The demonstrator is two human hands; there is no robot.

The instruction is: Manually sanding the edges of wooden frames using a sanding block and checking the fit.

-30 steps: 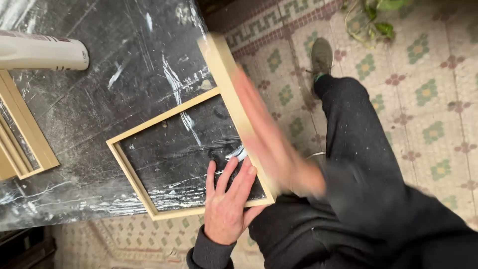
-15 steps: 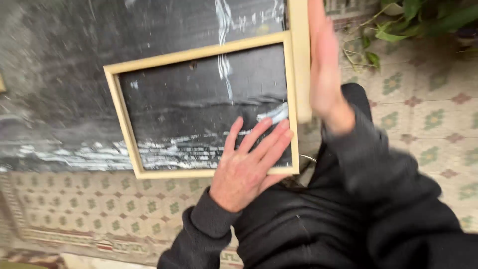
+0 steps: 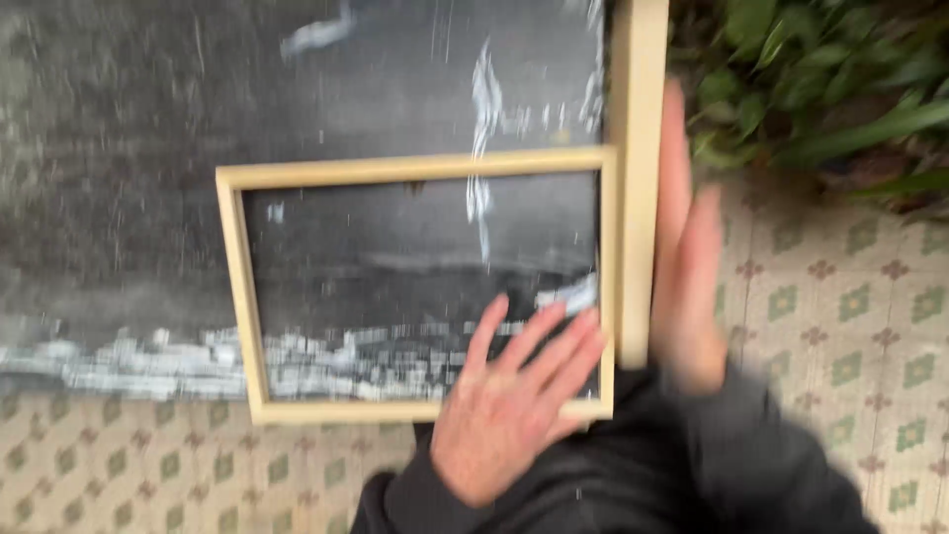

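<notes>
A pale wooden frame [image 3: 237, 287] lies flat on a black plastic-covered surface [image 3: 129, 148]. My left hand [image 3: 509, 405] rests flat, fingers spread, on the frame's near right corner. A loose wooden strip [image 3: 636, 178] stands on edge against the frame's right side. My right hand [image 3: 687, 287] is flat and upright, its palm against the outer face of that strip. The whole view is motion-blurred.
Tiled floor with green flower pattern [image 3: 850, 346] lies to the right and below. Green leafy plants [image 3: 820, 79] crowd the top right corner. My dark sleeves and trousers [image 3: 633, 475] fill the bottom middle.
The view has swung and closed in, so the frame now sits square. My right hand and the strip have come upright against the frame's right side. The left hand stays on the corner.
</notes>
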